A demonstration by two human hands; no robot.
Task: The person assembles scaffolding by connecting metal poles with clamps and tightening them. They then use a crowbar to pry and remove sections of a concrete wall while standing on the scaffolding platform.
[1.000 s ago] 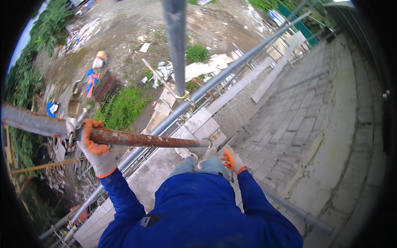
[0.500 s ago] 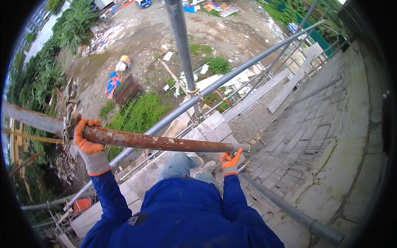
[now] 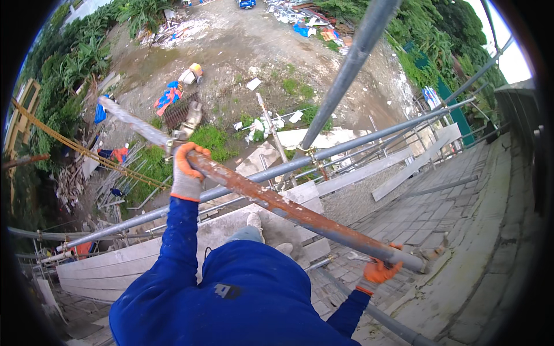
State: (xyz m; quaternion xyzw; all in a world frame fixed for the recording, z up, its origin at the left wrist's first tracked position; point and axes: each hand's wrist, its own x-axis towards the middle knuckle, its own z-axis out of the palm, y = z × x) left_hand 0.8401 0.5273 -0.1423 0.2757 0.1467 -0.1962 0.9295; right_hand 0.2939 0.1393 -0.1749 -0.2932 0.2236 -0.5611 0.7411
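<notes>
A long rusty scaffold pipe (image 3: pixel 288 209) slants across in front of me, its far left end out over the ground below. My left hand (image 3: pixel 187 170), in an orange-coated grey glove, is closed around it just beside a metal scaffold clamp (image 3: pixel 187 128). Close to the pipe's right end, my gloved right hand (image 3: pixel 378 273) grips from below, with fingertips showing on the far side. The open-jawed head of a wrench (image 3: pixel 356 255) sticks out beside that hand; its handle is hidden. Another clamp (image 3: pixel 434 254) seems to sit at the pipe's right end, near the wall.
A grey scaffold rail (image 3: pixel 346 144) runs diagonally ahead and meets an upright post (image 3: pixel 352 69). Below me lie pale planks (image 3: pixel 115 271). A block wall (image 3: pixel 450 202) rises on the right. Yellow rope (image 3: pixel 86 151) stretches across the left, with debris-strewn ground far below.
The pipe has swung so its right end sits lower, nearer the wall, and its left end points farther out. Both hands moved right with it, and my view has turned.
</notes>
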